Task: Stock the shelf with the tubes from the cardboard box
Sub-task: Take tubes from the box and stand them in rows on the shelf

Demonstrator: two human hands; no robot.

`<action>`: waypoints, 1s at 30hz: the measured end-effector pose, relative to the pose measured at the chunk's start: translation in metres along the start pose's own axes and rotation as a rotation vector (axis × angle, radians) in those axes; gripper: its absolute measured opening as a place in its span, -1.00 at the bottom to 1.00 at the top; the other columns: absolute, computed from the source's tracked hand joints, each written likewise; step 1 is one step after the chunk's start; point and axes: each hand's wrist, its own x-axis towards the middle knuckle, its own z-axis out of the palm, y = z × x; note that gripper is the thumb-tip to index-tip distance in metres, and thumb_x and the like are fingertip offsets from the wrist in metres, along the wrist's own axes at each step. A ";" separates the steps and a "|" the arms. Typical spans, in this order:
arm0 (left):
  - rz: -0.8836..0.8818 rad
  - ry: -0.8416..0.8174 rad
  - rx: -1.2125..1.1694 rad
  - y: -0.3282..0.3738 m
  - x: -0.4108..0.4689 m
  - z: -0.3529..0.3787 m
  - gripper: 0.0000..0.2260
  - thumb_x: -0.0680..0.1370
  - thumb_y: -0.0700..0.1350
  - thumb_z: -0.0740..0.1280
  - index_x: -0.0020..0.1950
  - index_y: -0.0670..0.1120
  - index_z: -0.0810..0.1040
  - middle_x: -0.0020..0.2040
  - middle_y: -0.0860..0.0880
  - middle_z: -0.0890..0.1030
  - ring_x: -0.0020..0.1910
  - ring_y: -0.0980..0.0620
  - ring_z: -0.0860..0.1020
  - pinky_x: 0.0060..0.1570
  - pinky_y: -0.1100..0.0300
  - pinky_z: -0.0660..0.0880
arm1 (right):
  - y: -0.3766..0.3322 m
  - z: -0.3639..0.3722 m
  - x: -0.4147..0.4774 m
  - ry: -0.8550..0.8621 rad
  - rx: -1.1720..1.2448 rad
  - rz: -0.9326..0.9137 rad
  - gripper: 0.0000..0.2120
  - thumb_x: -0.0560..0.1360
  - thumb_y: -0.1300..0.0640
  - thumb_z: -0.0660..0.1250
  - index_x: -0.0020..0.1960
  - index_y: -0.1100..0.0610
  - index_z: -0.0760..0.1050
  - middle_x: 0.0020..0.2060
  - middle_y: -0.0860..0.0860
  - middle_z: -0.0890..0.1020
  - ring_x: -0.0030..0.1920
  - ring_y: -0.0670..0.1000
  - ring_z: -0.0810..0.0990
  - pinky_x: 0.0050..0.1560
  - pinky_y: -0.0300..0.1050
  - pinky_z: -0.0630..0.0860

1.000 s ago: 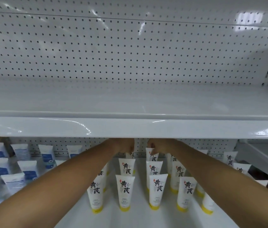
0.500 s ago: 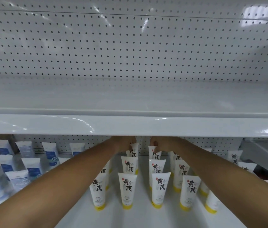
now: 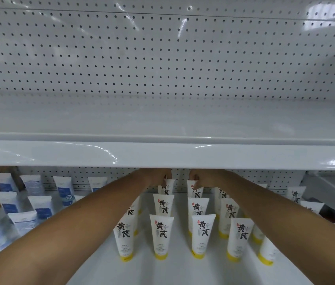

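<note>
Shows a lower white shelf carrying white tubes with yellow caps, upright on their caps, crimped ends up, in rows running back toward the pegboard back. Holds on its left part white tubes with blue labels, also standing wide end up, in looser rows. Sits under an upper white shelf with a glossy rounded front lip.
</note>
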 end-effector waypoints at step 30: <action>-0.002 0.029 0.163 0.002 -0.016 -0.007 -0.70 0.58 -0.06 0.36 0.28 -0.12 0.56 0.27 -0.04 0.56 0.22 -0.06 0.51 0.13 0.14 0.41 | -0.005 -0.001 -0.008 0.048 -0.097 -0.045 -0.62 0.50 0.00 0.39 0.28 0.06 0.54 0.12 -0.06 0.61 0.05 0.01 0.58 0.10 -0.07 0.53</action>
